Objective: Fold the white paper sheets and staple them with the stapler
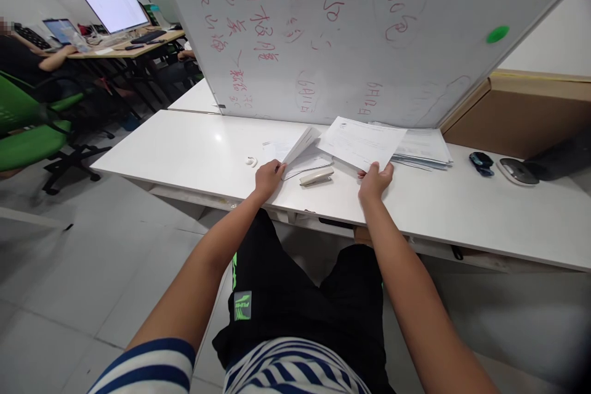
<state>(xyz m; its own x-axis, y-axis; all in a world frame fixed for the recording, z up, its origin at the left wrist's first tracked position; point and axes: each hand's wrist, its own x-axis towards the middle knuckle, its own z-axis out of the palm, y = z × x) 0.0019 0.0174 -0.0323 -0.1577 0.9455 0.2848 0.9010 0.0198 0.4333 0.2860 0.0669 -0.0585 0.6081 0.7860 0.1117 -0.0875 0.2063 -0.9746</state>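
My left hand (pixel 268 180) is closed on the edge of a few tilted paper sheets (pixel 301 146), raised over other papers on the white desk (pixel 184 143). With my right hand (pixel 375 183) I grip the near edge of a printed sheet (pixel 362 140), thumb on top, held above the desk. A light-coloured stapler (pixel 316 177) lies on the desk between my two hands. Behind and to the right of the printed sheet is a stack of papers (pixel 427 146). A small white curved object (pixel 251 161) rests left of the tilted sheets.
A whiteboard (pixel 341 37) with red writing stands along the desk's back edge. On the right are a cardboard box (pixel 512 114), a dark blue object (pixel 481 163) and a computer mouse (pixel 518 171). A person (pixel 28 61) sits at another desk, far left, near a green chair (pixel 34 120).
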